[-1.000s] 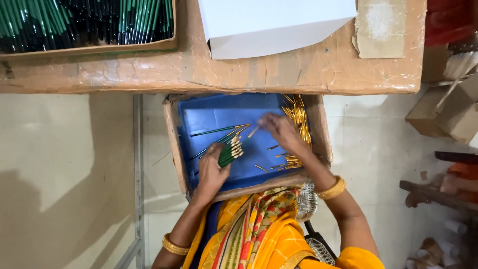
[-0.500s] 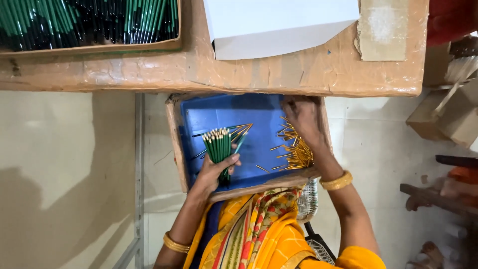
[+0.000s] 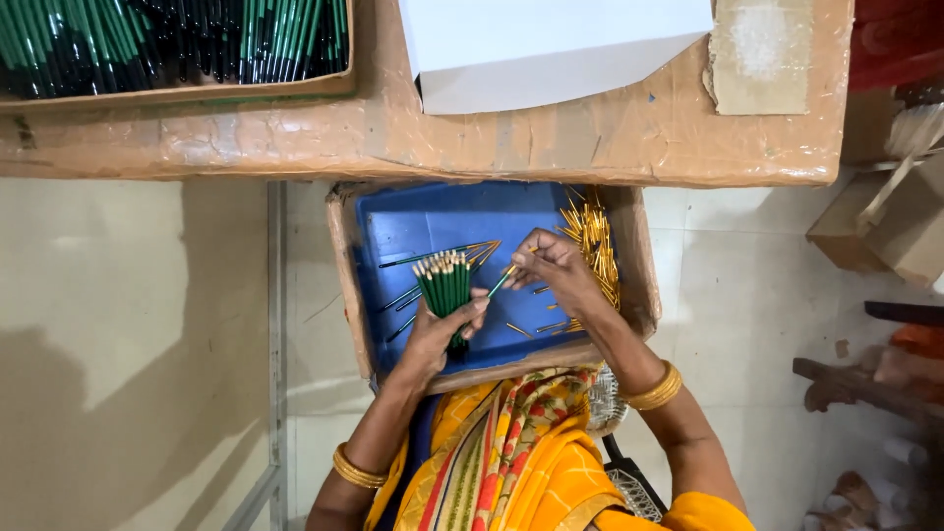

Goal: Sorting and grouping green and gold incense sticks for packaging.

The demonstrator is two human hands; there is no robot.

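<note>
My left hand (image 3: 440, 329) grips a bundle of green pencils (image 3: 444, 283), tips pointing away from me, over a blue tray (image 3: 433, 221) set in a cardboard box on my lap. My right hand (image 3: 554, 270) pinches a single green pencil (image 3: 500, 283) by one end, its other end slanting toward the bundle. A few loose green pencils (image 3: 433, 256) lie on the blue tray left of the bundle. A heap of gold metal caps (image 3: 593, 236) lies along the tray's right side, just beyond my right hand.
A cardboard-covered table (image 3: 551, 128) spans the top, holding a box of green and black pencils (image 3: 167, 44) at the left and a white sheet (image 3: 551, 44) in the middle. Cardboard boxes (image 3: 885, 216) stand at the right on the tiled floor.
My left hand has lifted the green bundle upright and shifted it right. My right hand went to the gold heap, then came back toward the bundle holding one pencil.
</note>
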